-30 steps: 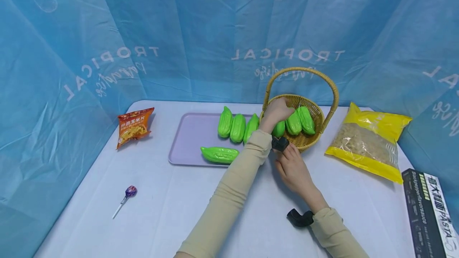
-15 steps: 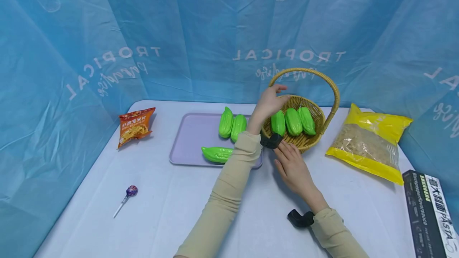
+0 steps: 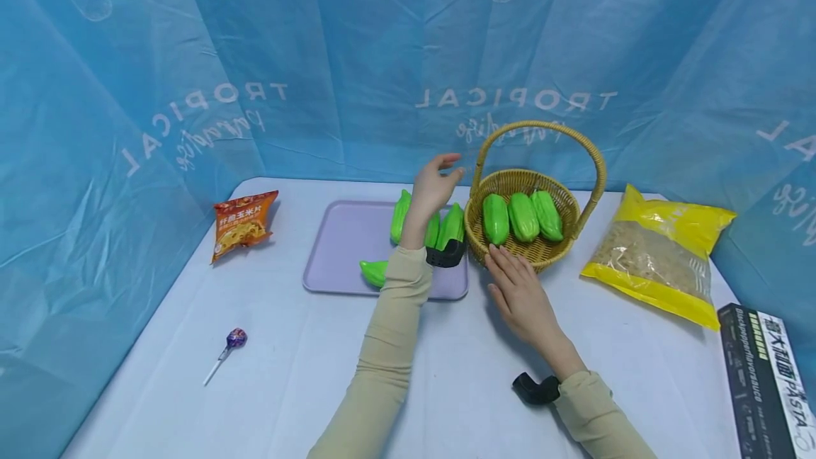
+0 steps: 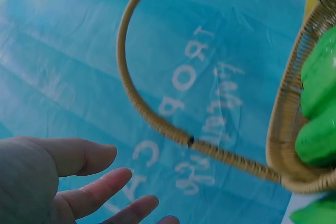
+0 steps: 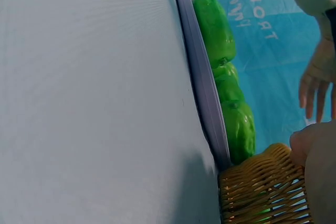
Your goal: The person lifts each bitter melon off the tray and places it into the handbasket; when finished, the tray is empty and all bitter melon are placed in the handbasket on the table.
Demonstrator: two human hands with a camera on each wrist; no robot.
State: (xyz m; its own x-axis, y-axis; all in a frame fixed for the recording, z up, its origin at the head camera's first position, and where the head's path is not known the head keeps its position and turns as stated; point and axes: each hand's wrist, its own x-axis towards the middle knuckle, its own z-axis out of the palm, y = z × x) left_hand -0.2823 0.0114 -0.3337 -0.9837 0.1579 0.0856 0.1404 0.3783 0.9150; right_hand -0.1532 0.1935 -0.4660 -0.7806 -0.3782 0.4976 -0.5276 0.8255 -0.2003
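A: Above the tray (image 3: 347, 246), just left of the basket (image 3: 542, 255), the left hand (image 3: 431, 188) now hangs with its fingers spread and nothing in it. 1.0 s ago that hand was down inside the basket on a gourd; 0.5 s ago it was lifting off over the rim.

B: So the gourd stayed behind?

A: Yes. 3 green gourds (image 3: 523, 217) lie side by side in the basket, to the right of the empty left hand and just beyond the right hand's fingertips. The left wrist view agrees: the bare fingers (image 4: 100, 191) are loose, with the basket handle (image 4: 157, 124) beyond them and apart from them.

B: And the right hand?

A: The right hand (image 3: 519, 292) has not moved. It lies flat on the table (image 3: 255, 388), fingers straight, tips touching the basket's near wall, steadying it by the look of things.

B: What is under the left hand now?

A: The remaining gourds on the tray (image 3: 451, 225), standing directly below its palm, plus 1 lying nearer, partly hidden by the sleeve (image 3: 389, 346). Judging by this, 1 transfer is finished and the hand has swung back toward the tray's supply.
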